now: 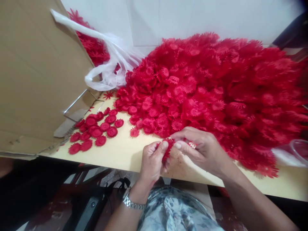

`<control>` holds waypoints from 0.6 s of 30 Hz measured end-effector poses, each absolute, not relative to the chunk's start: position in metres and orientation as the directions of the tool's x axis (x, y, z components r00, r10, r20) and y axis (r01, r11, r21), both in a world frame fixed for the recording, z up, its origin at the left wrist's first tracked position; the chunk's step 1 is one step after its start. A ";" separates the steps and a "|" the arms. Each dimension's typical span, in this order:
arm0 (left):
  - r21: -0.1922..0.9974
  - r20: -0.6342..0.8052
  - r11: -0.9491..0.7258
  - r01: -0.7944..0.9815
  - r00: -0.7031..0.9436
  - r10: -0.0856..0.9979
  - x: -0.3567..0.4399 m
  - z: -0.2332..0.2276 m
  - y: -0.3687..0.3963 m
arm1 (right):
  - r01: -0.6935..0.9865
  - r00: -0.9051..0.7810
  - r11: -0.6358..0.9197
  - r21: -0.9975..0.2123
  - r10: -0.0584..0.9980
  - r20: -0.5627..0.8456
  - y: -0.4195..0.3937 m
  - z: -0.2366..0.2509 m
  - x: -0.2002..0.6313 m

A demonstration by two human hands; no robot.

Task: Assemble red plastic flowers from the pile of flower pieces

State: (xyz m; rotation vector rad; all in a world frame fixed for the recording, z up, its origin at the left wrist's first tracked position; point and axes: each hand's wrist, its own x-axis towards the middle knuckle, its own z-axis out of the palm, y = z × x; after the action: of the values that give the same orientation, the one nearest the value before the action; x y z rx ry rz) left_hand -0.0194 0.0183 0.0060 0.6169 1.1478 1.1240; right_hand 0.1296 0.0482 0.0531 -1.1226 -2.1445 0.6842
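Note:
A small red fabric flower [167, 149] with a fringed edge is gripped upright between the thumb and fingers of my left hand [152, 158], just above the near edge of the table. From the other side, my right hand [202, 147] pinches at the flower's fringe with thumb and forefinger. Part of another red piece [192, 145] shows behind the right thumb; whether it lies in the hand or beyond it I cannot tell. Just past both hands rises a large heap of red fringed flower pieces [192, 86].
Several thicker red flowers [96, 132] lie in a loose group on the pale yellow table [127, 150]. A cardboard box [40, 77] stands at the left with a wire handle [75, 102]. Beside it, a white plastic bag [108, 70] partly covers more red pieces. A clear container [299, 150] sits far right.

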 end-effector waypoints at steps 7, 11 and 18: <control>0.875 -0.432 0.420 -0.241 0.003 0.902 -0.018 0.008 0.016 | 0.433 -0.462 0.277 -0.858 0.885 0.052 0.040 0.042 0.112; 0.877 -0.414 0.425 -0.222 0.100 0.905 -0.021 0.008 0.014 | 0.474 -0.395 0.430 -0.769 0.884 0.251 0.046 0.044 0.119; 0.769 -0.392 0.436 -0.468 0.194 0.899 -0.020 0.012 0.017 | 0.878 -0.072 0.359 -0.316 0.752 0.655 0.111 0.063 0.168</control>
State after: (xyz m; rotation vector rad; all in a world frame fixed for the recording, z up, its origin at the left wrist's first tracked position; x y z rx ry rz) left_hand -0.0197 0.0172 0.0121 0.5532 0.9447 1.0298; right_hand 0.1678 0.1114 0.0628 -1.4257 -1.8512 -0.2075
